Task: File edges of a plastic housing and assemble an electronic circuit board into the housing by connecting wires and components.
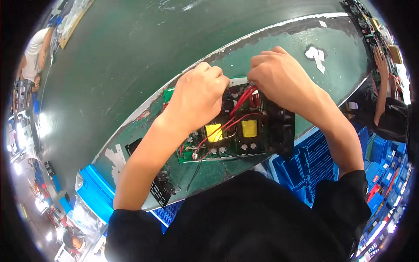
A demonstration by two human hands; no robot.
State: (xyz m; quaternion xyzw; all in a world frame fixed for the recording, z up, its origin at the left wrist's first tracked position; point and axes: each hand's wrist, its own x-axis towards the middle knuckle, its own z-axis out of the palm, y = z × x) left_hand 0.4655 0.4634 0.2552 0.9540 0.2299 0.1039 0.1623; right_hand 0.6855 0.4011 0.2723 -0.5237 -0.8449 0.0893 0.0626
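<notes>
A green circuit board (187,156) lies on the green worktop in front of me, carrying two yellow-wrapped transformers (249,128), capacitors and dark heat sinks. My left hand (201,89) is closed over the board's far left part, its fingertips hidden behind the knuckles. At the far edge, my right hand (271,70) is closed near the upper end of a bundle of red wires (245,98). Whether its fingers grip the wires cannot be made out. Thin red leads cross the transformers, and a black lead (194,175) hangs over the near edge.
A black slotted board (159,194) lies by my left forearm. Blue plastic crates (301,168) stand below the worktop's near edge, with a blue bin (97,192) at left. Beyond the worktop runs a wide dark green surface (131,56). Other people work at far left and right.
</notes>
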